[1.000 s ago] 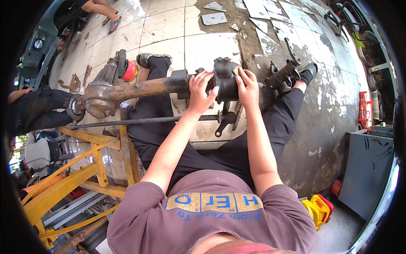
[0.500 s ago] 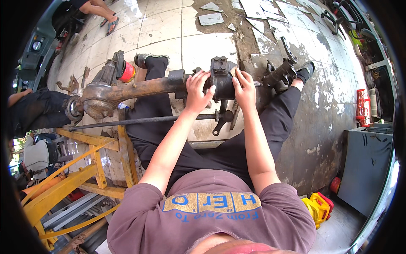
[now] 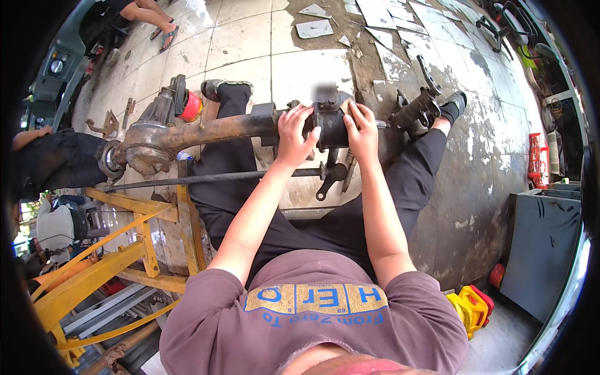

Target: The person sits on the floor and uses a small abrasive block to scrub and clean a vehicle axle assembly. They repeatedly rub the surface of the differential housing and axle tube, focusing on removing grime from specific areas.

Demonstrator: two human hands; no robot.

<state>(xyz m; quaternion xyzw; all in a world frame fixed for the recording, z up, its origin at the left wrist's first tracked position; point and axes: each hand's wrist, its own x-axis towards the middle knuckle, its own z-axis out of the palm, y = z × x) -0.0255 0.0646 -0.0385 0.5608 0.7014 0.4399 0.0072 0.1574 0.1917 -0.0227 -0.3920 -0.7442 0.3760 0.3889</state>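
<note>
A rusty vehicle axle (image 3: 215, 129) lies across between my spread legs, with its rounded differential housing (image 3: 147, 147) to the left. At its right end is a black steering knuckle (image 3: 333, 130), held between my two hands. My left hand (image 3: 295, 136) is curled against the knuckle's left side, thumb toward me. On the opposite side, my right hand (image 3: 362, 132) presses with bent fingers; the fingertips are partly hidden behind the part. Nearer me runs a long dark tie rod (image 3: 231, 177), ending at a steering arm with an eye (image 3: 325, 187). The knuckle's top is blurred.
Yellow metal frame (image 3: 184, 215) stands at left. Another person's dark-clothed leg (image 3: 59, 164) is beside the axle's left end. Right of the knuckle lies a dark metal part (image 3: 417, 107). Broken tiles (image 3: 314, 29) lie far off; a grey cabinet (image 3: 540, 244) stands right.
The whole view has shifted very slightly. Both hands keep the same hold on the steering knuckle, and the axle stays in place.
</note>
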